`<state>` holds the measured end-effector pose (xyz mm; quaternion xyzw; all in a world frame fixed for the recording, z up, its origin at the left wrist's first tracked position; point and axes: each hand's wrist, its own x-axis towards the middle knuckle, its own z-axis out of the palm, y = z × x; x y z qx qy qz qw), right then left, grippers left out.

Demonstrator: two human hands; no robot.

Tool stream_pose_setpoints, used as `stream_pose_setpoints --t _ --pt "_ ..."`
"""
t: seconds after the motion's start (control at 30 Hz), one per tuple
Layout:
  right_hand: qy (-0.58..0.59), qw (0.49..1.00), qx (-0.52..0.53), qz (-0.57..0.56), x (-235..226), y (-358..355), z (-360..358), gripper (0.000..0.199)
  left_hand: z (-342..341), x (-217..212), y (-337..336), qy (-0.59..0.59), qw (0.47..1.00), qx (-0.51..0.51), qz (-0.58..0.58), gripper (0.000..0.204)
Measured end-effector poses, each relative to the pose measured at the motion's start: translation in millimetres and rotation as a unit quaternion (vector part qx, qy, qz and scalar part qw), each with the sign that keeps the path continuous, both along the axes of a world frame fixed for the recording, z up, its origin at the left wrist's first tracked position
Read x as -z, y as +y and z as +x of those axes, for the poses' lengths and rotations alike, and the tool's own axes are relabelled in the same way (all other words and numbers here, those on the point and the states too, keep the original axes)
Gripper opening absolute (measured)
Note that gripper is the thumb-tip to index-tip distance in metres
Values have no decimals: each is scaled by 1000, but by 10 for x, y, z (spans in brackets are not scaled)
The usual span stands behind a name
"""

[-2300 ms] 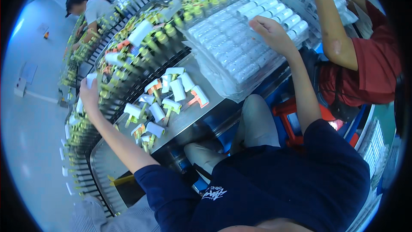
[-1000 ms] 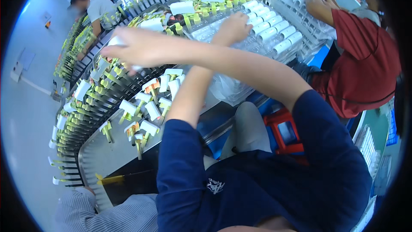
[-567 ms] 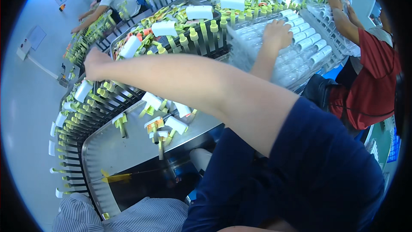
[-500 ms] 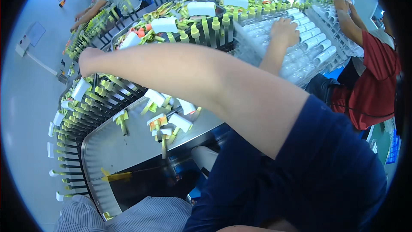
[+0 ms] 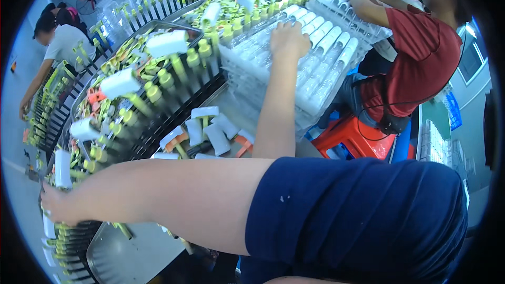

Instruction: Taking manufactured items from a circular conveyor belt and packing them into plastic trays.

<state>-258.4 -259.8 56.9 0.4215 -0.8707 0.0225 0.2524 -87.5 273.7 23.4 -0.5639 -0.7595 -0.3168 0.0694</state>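
Forearms cross the view from the lower right. The left hand [image 5: 55,202] reaches far out to the left edge, over a curved black rack of green-capped pieces [image 5: 63,234]; its fingers lie mostly out of sight, so whether they pinch anything cannot be told. The right hand [image 5: 288,39] rests, fingers curled downward, on a clear plastic tray of white cylindrical tubes [image 5: 321,68], touching the tubes near the tray's upper left part; no tube shows held between the fingers. Between the two arms, loose white caps with orange and green parts [image 5: 208,134] lie on the grey metal surface [image 5: 123,244]. Beside the tray, on the right, a person in a red shirt [image 5: 421,52] stretches an arm over more tubes.
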Motion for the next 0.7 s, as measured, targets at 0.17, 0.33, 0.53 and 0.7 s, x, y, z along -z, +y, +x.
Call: stream_pose_setpoints --t 0.17,0.33,0.53,0.7 --pt "-90 980 -116 135 23 548 655 53 82 -12 147 -67 996 3 -56 59" --pt "-115 967 -131 187 -399 1635 1697 37 87 -127 212 -69 991 -15 -117 69" --pt "-145 989 -10 15 -834 3475 2483 33 37 -107 421 -53 985 -28 -162 75" --pt "45 945 191 -261 -641 4995 3159 30 86 47 240 137 983 12 -121 67"
